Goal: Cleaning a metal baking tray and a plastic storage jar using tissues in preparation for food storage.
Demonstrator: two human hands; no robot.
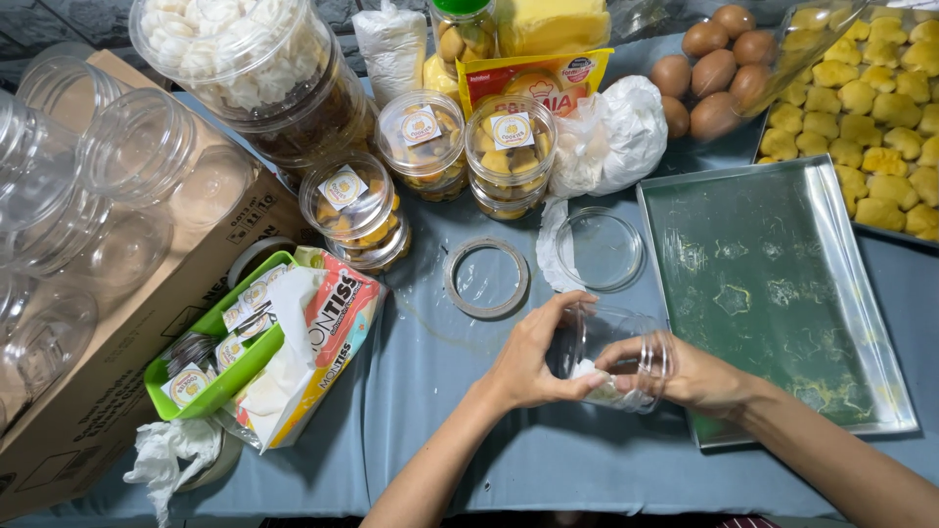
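A clear plastic jar (611, 354) lies on its side between both hands, low over the grey cloth-covered table (548, 460), just left of an empty metal baking tray (773, 293). Its walls are thin, glossy and see-through, round in section, and something white, like a bit of tissue, shows inside near the bottom. The left hand (533, 357) cups the jar's near end, fingers curled over the top and thumb underneath, closed around it. The right hand (685, 376) comes in from the tray side with its fingers tucked into the jar's open mouth; the grip looks closed on the white wad, though the plastic blurs it. Both forearms angle up from the bottom edge, wrists bent inward.

Just beyond the hands lie a round transparent lid (600, 249) and a flat ring of tape (486, 278). Behind these stand three small filled jars (510, 152) of yellow-brown cookies, each with a square label on its lid. To the left, a tissue pack (313, 347) leans against a green plastic basket (210, 357) holding label stickers, beside a cardboard box (127, 372) topped with empty clear jars (88, 186). At the far right, brown eggs (714, 73) sit next to a tray of pale yellow pastries (871, 108)
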